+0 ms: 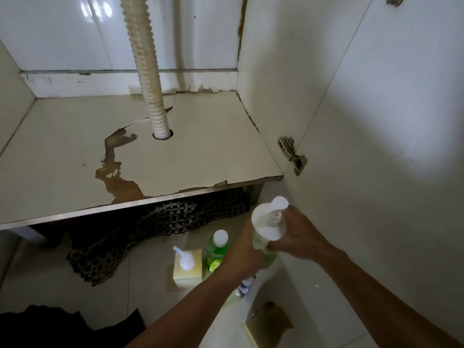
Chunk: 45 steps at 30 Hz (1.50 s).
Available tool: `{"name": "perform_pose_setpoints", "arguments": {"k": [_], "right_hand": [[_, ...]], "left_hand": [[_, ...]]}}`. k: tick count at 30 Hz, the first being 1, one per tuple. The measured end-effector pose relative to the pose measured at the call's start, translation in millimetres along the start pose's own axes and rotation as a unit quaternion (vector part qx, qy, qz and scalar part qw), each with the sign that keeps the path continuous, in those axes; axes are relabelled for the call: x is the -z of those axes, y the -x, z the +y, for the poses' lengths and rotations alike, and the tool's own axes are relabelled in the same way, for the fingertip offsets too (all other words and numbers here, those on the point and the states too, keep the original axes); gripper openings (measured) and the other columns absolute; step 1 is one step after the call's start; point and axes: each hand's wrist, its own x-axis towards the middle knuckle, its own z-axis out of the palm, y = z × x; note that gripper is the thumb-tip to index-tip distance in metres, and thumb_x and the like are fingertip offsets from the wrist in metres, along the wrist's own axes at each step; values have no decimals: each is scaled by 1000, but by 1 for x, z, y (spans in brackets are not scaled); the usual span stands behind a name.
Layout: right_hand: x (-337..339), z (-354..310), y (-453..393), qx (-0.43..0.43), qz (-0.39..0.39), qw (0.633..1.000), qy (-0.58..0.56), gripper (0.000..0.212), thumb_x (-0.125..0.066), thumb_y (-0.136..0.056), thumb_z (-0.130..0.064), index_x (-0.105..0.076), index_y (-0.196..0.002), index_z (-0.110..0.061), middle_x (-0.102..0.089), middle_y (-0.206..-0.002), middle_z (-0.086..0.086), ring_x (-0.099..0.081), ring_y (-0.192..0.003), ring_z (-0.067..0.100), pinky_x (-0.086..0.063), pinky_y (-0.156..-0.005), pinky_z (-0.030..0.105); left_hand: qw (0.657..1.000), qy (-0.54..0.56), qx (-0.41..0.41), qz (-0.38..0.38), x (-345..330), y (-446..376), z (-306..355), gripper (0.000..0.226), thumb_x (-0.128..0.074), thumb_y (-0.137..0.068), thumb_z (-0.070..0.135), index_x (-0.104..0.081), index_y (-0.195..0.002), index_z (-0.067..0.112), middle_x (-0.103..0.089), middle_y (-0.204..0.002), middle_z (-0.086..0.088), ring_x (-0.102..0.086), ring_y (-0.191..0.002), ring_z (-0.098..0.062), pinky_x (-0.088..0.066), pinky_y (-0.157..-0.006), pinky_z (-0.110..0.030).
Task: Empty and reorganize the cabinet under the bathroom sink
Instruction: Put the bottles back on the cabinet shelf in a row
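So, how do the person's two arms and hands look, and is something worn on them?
Both forearms are bare as far as the picture shows: no sleeves, no gloves. The left hand and the right hand show no ring, watch or bracelet that I can see. The light is dim, so small details such as nails or marks cannot be told.

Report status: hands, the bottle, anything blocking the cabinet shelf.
Both hands, left and right, shut on white pump bottle, held off the floor. Cabinet shelf bare; only drain hose through it. Green bottle, square dispenser on floor.
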Motion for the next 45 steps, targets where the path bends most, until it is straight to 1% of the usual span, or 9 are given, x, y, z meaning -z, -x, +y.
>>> {"name": "perform_pose_setpoints", "arguments": {"k": [3, 6, 9, 14, 21, 27, 32, 39, 45], "right_hand": [[33, -35, 1, 42, 36, 998, -10, 69, -85, -54, -17, -51, -108, -42, -57, -109, -12, -56, -98, 10, -53, -80, 32], [58, -69, -4, 80, 86, 993, 7, 72, -82, -56, -27, -51, -120, -34, -58, -113, -9, -54, -99, 12, -51, -78, 31], [70, -92, -25, 108, 138, 984, 33, 75, -77, -55, -40, -50, -124, -26, -58, -109, -7, -52, -94, 14, -48, -75, 31], [69, -105, -83, 109, 196, 975, 11, 70, -79, -57, -43, -52, -117, -17, -56, -107, 1, -53, -94, 20, -44, -71, 30], [47, -93, -146, 112, 236, 962, -75, 71, -75, -77, -33, -41, -139, -19, -47, -128, 1, -44, -104, 8, -36, -85, 20], [52, -85, -199, 112, 263, 957, 52, 74, -65, -81, -47, -36, -142, -15, -44, -134, 12, -46, -121, 28, -43, -102, 39], [73, -85, -235, 91, 289, 926, 224, 72, -49, -85, -60, -36, -140, -15, -43, -133, 10, -40, -126, 29, -27, -111, 47], [91, -92, -263, 72, 279, 891, 351, 64, -45, -89, -58, -42, -132, -9, -49, -128, 7, -41, -125, 28, -21, -110, 46], [98, -97, -275, 47, 254, 866, 428, 67, -37, -92, -57, -37, -136, -6, -48, -129, 9, -42, -123, 28, -20, -111, 49]], "left_hand": [[999, 17, -35, 31, 17, -2, 15, 69, -49, -87, -5, -32, -135, 41, -53, -116, 16, -55, -108, -4, -42, -70, -1], [990, 9, -104, 96, 32, -13, 27, 78, -54, -81, -2, -32, -128, 56, -55, -129, 13, -56, -117, -10, -49, -93, -23], [982, -6, -140, 128, 46, -28, 38, 84, -56, -77, 8, -23, -145, 45, -48, -141, 12, -50, -127, -10, -47, -103, -37], [977, -51, -149, 144, 79, -67, 50, 92, -53, -79, 5, -3, -149, 36, -37, -147, 12, -41, -130, -9, -43, -98, -26], [977, -98, -124, 143, 102, -122, 39, 96, -53, -79, 6, 7, -150, 27, -18, -159, 1, -28, -143, -18, -33, -109, -25], [972, -143, -113, 148, 115, -180, 37, 99, -57, -85, -6, 13, -150, 20, -13, -160, -3, -25, -144, -20, -29, -99, -14], [975, -156, -95, 124, 123, -219, 40, 100, -62, -86, 1, 13, -151, 15, -21, -158, -9, -29, -142, -24, -32, -108, -29], [977, -150, -109, 106, 133, -249, 52, 87, -64, -83, -2, -8, -149, 14, -43, -140, -6, -47, -126, -26, -42, -88, -27], [980, -121, -112, 107, 133, -265, 52, 102, -69, -74, 6, -4, -151, 16, -41, -143, -10, -45, -127, -28, -45, -102, -43]]}}
